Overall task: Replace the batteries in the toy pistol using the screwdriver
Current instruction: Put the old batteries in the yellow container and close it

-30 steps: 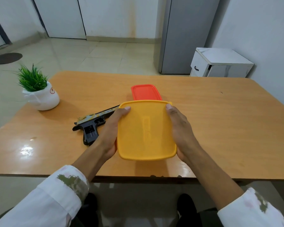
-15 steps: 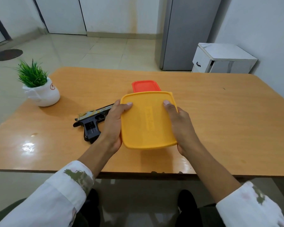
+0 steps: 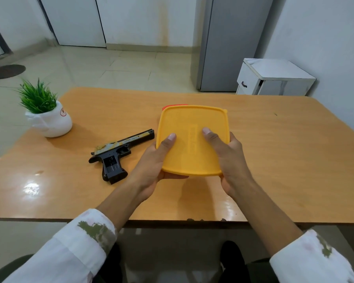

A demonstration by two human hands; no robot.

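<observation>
yellow container (image 3: pixel 192 139) between both hands, toy pistol (image 3: pixel 119 152) alongside

Left grip (image 3: pixel 151 166) and right grip (image 3: pixel 231 160) pinch yellow container (image 3: pixel 192 119) (thumbs on top).

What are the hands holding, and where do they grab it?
Left hand and right hand grip the yellow plastic container at its near corners, thumbs on top.

The yellow container (image 3: pixel 192 148) is showing plain orange-yellow, a red sliver (image 3: pixel 175 105) is peeking out behind it, the toy pistol (image 3: pixel 119 152) left of it is wearing black with a mottled tan-and-gold slide, and farther left a white pot (image 3: pixel 53 123) is carrying green blades (image 3: pixel 38 97).
</observation>
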